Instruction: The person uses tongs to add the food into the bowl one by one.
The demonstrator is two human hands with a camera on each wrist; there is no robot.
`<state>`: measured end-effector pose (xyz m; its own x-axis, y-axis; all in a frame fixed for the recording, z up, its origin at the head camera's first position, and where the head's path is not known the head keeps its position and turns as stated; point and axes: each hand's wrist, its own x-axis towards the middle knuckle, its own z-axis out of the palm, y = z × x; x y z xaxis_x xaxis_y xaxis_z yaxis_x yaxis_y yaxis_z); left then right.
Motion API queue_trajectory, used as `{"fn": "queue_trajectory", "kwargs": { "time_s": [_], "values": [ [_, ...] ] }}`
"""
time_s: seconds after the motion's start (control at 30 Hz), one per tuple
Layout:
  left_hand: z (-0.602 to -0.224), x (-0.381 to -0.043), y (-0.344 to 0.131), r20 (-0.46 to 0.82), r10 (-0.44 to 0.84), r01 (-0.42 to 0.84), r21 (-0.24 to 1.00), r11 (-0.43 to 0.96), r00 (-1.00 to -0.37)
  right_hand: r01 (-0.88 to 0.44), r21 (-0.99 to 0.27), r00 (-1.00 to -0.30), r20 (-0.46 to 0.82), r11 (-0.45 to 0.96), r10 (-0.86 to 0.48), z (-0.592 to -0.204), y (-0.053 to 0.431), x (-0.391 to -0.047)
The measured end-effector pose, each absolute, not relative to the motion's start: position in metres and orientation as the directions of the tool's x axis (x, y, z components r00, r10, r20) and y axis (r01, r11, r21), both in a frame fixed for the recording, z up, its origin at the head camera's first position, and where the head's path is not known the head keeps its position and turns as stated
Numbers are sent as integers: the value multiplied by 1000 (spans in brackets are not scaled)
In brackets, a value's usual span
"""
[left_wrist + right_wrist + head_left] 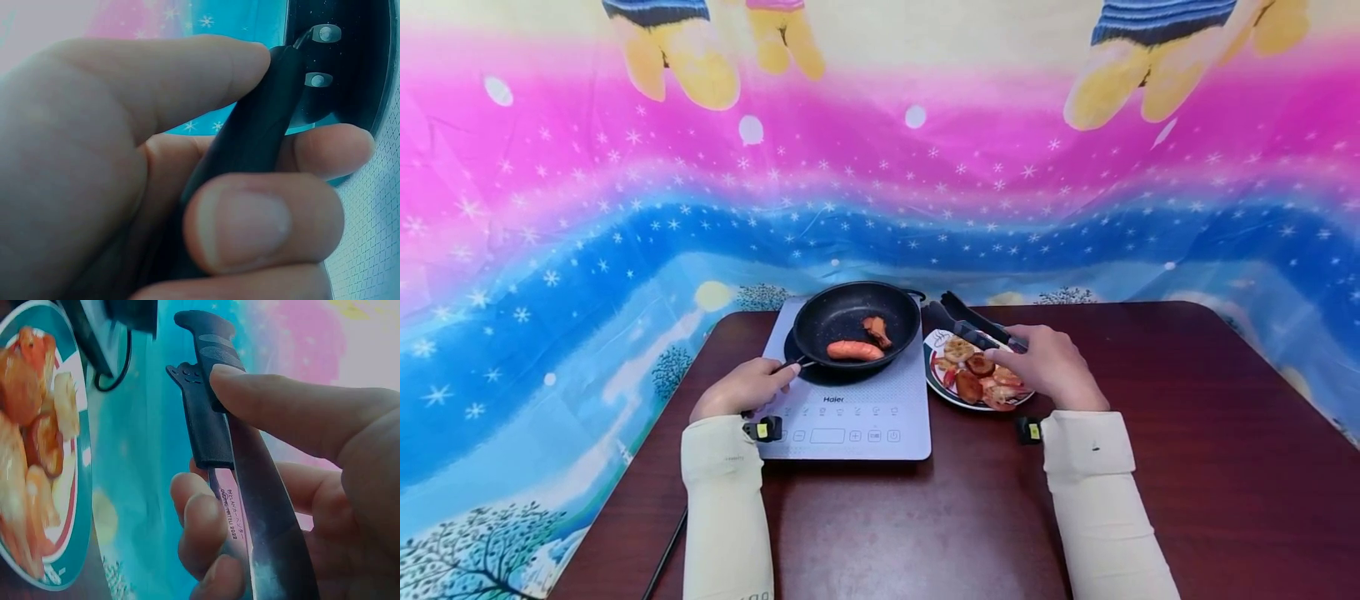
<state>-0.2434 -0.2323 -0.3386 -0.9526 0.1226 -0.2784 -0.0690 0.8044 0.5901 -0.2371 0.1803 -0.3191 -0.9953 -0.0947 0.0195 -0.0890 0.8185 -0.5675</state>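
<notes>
My left hand [748, 385] grips the black handle [256, 131] of a frying pan [838, 317], thumb and fingers wrapped round it in the left wrist view. The pan is over the cooktop's dark round zone. A scored pink sausage [854, 351] and a brown piece of food [877, 330] lie inside it. With my right hand [1056, 367] I hold metal tongs [265, 512] with black tips [215, 347]. Nothing is between the tips, which point towards the pan. Below the tongs is an oval plate [82, 506] of cooked food, including prawns [1000, 393].
The white Haier induction cooktop [850, 425] sits on a dark red-brown table [1210, 433]. A black cable [666, 550] runs along the left side. Behind the table hangs a colourful snowflake-patterned cloth [880, 167].
</notes>
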Motion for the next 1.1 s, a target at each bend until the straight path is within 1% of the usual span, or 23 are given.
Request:
{"fn": "queue_trajectory", "kwargs": {
  "time_s": [0.13, 0.37, 0.7, 1.1],
  "values": [
    [-338, -243, -232, -277, 119, -73, 596, 800, -954, -73, -543, -997, 11, 837, -80, -323, 190, -239],
    [-338, -243, -232, -275, 117, -71, 590, 804, -954, -26, -522, -996, -62, 852, -68, -330, 199, -242],
    [-340, -245, -233, -275, 121, -65, 583, 810, -954, 62, -478, -989, -149, 876, -11, -339, 200, -247],
    [-340, -245, -234, -278, 140, -58, 598, 800, -950, 98, -470, -977, -214, 877, -5, -343, 201, -250]
  ]
}}
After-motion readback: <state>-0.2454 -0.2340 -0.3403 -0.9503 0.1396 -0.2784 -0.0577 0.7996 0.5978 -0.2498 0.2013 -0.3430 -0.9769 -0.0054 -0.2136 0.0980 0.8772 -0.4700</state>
